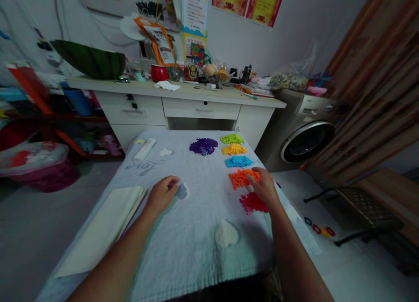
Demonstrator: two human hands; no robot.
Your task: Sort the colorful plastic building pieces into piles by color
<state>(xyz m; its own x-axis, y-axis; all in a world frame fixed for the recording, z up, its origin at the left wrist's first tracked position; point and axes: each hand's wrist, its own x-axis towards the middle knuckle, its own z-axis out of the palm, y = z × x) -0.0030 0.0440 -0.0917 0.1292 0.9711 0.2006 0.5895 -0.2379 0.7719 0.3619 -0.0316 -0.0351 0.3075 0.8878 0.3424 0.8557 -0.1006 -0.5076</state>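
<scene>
Forearms point(296, 249) are extended; orange pieces point(240, 178), leftward from the nearer right fingers point(262, 171), are overlapped by them; left fingers point(170, 180) are curled; neither grip can be told.

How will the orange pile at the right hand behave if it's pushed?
The orange pile will probably spread and shed bits rather than slide as one block, since it looks like many small pieces heaped together. Each piece is likely light, being tiny beside the right hand. The tablecloth might ruck slightly, as it already shows creases near its front edge.
</scene>
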